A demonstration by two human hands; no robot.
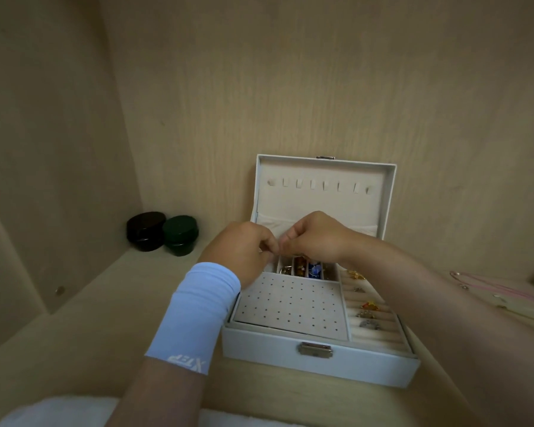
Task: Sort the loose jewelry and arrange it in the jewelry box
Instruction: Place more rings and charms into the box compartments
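Observation:
A white jewelry box [321,362] stands open on the wooden shelf, its lid [324,198] upright with a row of hooks. Inside lie a perforated earring pad [293,306], a ring roll section [370,309] with several rings, and back compartments [305,268] with small colourful pieces. My left hand [241,251] and my right hand [315,238] meet fingertip to fingertip above the back compartments, both with fingers curled, pinching something tiny that I cannot make out. A light blue sleeve covers my left wrist.
Two round lidded tins, one dark brown [145,231] and one dark green [181,235], sit in the back left corner. A pink cord necklace [500,288] and other loose pieces lie on the shelf at the right. Wooden walls enclose the shelf behind and left.

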